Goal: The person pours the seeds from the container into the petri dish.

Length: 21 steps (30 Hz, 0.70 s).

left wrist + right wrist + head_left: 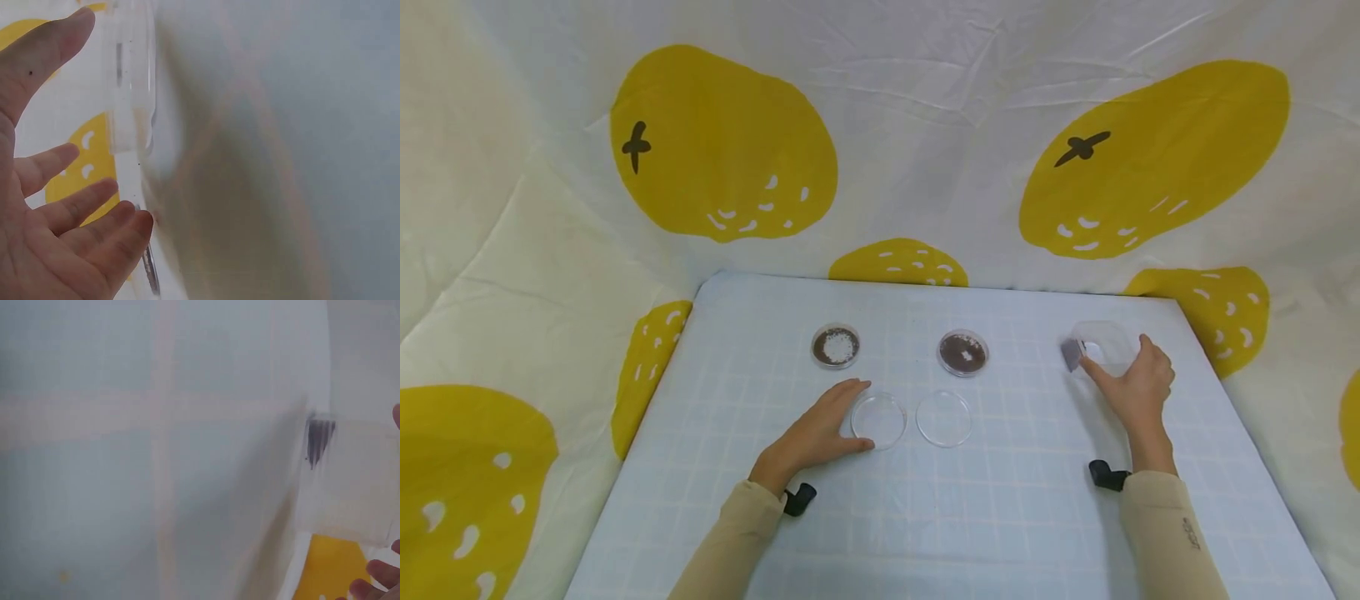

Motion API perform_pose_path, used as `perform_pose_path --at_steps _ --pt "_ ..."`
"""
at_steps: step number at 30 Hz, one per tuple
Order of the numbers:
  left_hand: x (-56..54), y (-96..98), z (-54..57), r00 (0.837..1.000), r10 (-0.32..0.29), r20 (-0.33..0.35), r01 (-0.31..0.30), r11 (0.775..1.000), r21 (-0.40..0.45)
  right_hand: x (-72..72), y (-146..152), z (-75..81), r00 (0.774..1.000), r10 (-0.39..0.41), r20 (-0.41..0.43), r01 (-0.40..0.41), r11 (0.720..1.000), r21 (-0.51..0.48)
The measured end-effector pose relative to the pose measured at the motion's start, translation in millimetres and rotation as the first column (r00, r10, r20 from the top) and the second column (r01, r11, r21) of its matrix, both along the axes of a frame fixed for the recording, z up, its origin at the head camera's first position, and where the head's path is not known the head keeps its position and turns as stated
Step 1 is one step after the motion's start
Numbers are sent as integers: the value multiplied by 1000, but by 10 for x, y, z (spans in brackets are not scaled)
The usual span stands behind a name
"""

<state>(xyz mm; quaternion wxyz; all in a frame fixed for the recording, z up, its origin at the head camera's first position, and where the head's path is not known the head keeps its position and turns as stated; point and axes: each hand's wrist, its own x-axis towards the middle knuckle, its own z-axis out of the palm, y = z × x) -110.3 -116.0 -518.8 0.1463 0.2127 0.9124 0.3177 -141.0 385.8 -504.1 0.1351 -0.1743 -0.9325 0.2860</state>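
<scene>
In the head view, my left hand (820,429) reaches around the left side of an empty clear dish lid (880,420), thumb and fingers spread apart. The left wrist view has these fingers (109,240) loosely extended beside clear rims. A second clear round lid (943,418) lies just to the right. My right hand (1138,387) holds a small clear plastic box (1105,342) between thumb and fingers. A dark grey patch (320,440) marks one end of the box. Behind the lids are two petri dishes, one with white bits over brown material (835,346), one mostly brown (962,353).
A pale checked cloth (1000,517) covers the table. White fabric with yellow fruit prints (925,125) hangs behind the table and at both sides. Black wrist devices (801,500) sit by both cuffs.
</scene>
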Motion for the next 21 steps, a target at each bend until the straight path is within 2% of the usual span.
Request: perform_pose_path --at_steps 4,7,21 --pt "-5 -4 -22 1000 5 15 -5 1000 -17 -35 13 -44 994 -41 97 47 998 -52" --pt "-6 -12 -35 1000 4 13 -4 1000 -17 -57 7 -66 990 -58 126 68 995 -75" --pt "-3 -46 -76 1000 -2 14 2 1000 -19 -81 -40 -89 994 -40 101 55 988 -146"
